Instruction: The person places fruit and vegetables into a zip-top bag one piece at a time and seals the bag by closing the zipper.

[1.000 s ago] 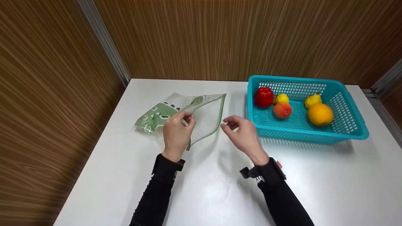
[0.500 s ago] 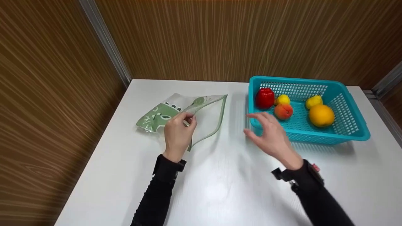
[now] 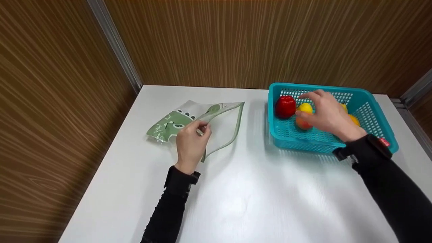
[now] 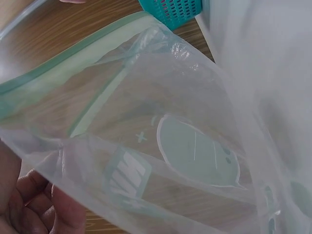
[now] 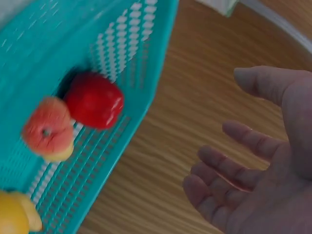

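My left hand (image 3: 191, 141) pinches the edge of a clear zip bag (image 3: 173, 125) with a green cartoon print, thumb against forefinger. The bag lies on its side with its green-trimmed mouth gaping to the right; the left wrist view shows its see-through side (image 4: 204, 151) close up. My right hand (image 3: 329, 114) is over the turquoise basket (image 3: 297, 145), fingers spread and holding nothing. Below its thumb and fingers are a peach (image 3: 302, 124) and a small yellow fruit (image 3: 305, 108). A red apple (image 3: 285, 106) sits just left of them.
An orange (image 3: 354, 119) and a yellow pear (image 3: 344, 107) are partly hidden behind my right hand, at the basket's right side. The white table (image 3: 236, 202) meets wood-grain panels (image 3: 209, 44) at the back and left.
My right hand has moved right and away from beside the bag's mouth to above the basket, its fingers spreading. My left hand stays on the bag's edge, nearly still.
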Motion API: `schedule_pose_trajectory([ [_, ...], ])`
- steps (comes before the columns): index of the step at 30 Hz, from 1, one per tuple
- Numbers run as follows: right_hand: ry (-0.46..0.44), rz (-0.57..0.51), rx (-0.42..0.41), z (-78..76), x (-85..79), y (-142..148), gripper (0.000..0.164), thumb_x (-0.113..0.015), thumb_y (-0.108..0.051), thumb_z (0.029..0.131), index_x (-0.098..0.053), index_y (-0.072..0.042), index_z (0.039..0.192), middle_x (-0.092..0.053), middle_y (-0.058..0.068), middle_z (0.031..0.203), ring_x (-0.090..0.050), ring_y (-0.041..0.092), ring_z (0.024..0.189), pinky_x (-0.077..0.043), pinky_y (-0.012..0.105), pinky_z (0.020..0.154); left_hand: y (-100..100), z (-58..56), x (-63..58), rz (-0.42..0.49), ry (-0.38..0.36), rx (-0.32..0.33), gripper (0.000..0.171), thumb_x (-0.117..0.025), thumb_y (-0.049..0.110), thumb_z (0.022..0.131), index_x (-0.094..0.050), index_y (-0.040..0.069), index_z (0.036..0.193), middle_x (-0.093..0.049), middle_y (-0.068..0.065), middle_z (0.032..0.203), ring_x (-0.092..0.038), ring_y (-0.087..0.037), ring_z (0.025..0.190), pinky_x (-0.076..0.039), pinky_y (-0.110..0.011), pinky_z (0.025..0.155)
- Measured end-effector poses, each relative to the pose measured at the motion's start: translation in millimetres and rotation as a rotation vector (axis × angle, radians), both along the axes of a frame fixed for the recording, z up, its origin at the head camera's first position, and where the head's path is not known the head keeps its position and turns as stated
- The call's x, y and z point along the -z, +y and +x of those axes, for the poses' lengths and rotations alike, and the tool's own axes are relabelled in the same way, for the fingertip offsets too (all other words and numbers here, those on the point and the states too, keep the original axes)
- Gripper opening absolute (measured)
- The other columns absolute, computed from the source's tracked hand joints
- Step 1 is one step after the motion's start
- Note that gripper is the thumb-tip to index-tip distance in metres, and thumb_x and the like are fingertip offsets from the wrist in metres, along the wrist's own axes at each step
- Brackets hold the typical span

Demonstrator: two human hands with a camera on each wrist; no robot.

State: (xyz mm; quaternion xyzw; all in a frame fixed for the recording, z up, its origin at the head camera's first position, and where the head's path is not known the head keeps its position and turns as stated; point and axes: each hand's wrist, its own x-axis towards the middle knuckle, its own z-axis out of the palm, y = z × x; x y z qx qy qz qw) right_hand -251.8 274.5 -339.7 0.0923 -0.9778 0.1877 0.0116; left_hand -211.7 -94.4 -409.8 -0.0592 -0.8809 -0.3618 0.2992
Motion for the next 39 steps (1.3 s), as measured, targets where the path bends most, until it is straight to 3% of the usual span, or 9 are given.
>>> schedule_pose_trajectory([
  [8, -0.107, 0.231, -0.081, -39.6, 5.6, 17, 0.066, -0.063, -0.046, 0.087, -0.044, -0.01, 0.139, -0.035, 0.026, 0.147, -0.032, 0.047, 0.13, -0.035, 0.069, 0.1, -1, -2.3, 2.2, -0.007, 0.014, 0.0, 0.01, -0.065, 0.02, 0.085, -0.072, 0.014, 0.084, -0.069, 0.003, 0.07, -0.059, -0.007, 0.055, -0.045, -0.023, 0.052],
  [13, -0.178, 0.381, -0.15, -64.6, 14.5, 24, 0.06, -0.065, -0.038, 0.086, -0.047, -0.01, 0.136, -0.042, 0.026, 0.14, -0.038, 0.046, 0.125, -0.036, 0.067, 0.1, -1, 0.1, 5.0, -0.021, 0.003, -0.011, 0.011, -0.064, 0.021, 0.085, -0.072, 0.014, 0.084, -0.068, 0.003, 0.07, -0.06, -0.007, 0.055, -0.046, -0.023, 0.054],
  [17, -0.192, 0.423, -0.178, -76.3, 26.4, 24, 0.059, -0.068, -0.034, 0.084, -0.05, -0.01, 0.134, -0.048, 0.024, 0.135, -0.043, 0.044, 0.12, -0.04, 0.064, 0.097, -1, 1.1, 5.0, -0.022, 0.0, -0.01, 0.01, -0.065, 0.02, 0.085, -0.072, 0.013, 0.084, -0.069, 0.003, 0.07, -0.06, -0.007, 0.056, -0.046, -0.023, 0.054],
  [20, -0.221, 0.417, -0.185, -81.0, 34.5, 24, 0.06, -0.071, -0.033, 0.082, -0.051, -0.012, 0.134, -0.051, 0.022, 0.133, -0.046, 0.042, 0.116, -0.044, 0.06, 0.094, -1, 1.2, 3.9, -0.02, 0.007, -0.012, 0.01, -0.065, 0.02, 0.085, -0.072, 0.013, 0.084, -0.069, 0.003, 0.07, -0.06, -0.008, 0.057, -0.046, -0.023, 0.054],
  [24, -0.325, 0.374, -0.147, -85.8, 42.8, 25, 0.064, -0.072, -0.032, 0.08, -0.048, -0.014, 0.137, -0.053, 0.021, 0.133, -0.047, 0.039, 0.111, -0.047, 0.055, 0.089, 0, 1.5, 2.5, -0.028, 0.014, -0.012, 0.01, -0.065, 0.021, 0.085, -0.072, 0.014, 0.084, -0.069, 0.003, 0.07, -0.061, -0.008, 0.058, -0.046, -0.024, 0.054],
  [29, -0.398, 0.328, -0.102, -90.0, 52.3, 26, 0.067, -0.074, -0.031, 0.077, -0.049, -0.013, 0.136, -0.059, 0.017, 0.121, -0.049, 0.034, 0.101, -0.046, 0.043, 0.077, 1, 3.1, 2.5, -0.029, 0.011, -0.014, 0.009, -0.065, 0.021, 0.085, -0.072, 0.015, 0.084, -0.068, 0.003, 0.07, -0.063, -0.012, 0.059, -0.046, -0.025, 0.055],
  [33, -0.413, 0.357, -0.093, -90.4, 60.2, 26, 0.066, -0.075, -0.034, 0.074, -0.052, -0.012, 0.132, -0.062, 0.012, 0.107, -0.052, 0.029, 0.091, -0.044, 0.036, 0.07, 3, 3.8, 4.1, -0.028, 0.016, -0.008, 0.01, -0.065, 0.021, 0.085, -0.072, 0.015, 0.084, -0.068, 0.004, 0.07, -0.063, -0.012, 0.06, -0.045, -0.024, 0.054],
  [39, -0.442, 0.422, -0.093, -87.5, 69.3, 26, 0.076, -0.079, -0.038, 0.07, -0.049, -0.011, 0.134, -0.062, 0.014, 0.108, -0.053, 0.029, 0.089, -0.046, 0.036, 0.07, 6, 5.5, 2.9, -0.034, 0.04, 0.0, 0.009, -0.065, 0.02, 0.084, -0.072, 0.015, 0.083, -0.069, 0.005, 0.069, -0.061, -0.007, 0.057, -0.046, -0.023, 0.054],
])
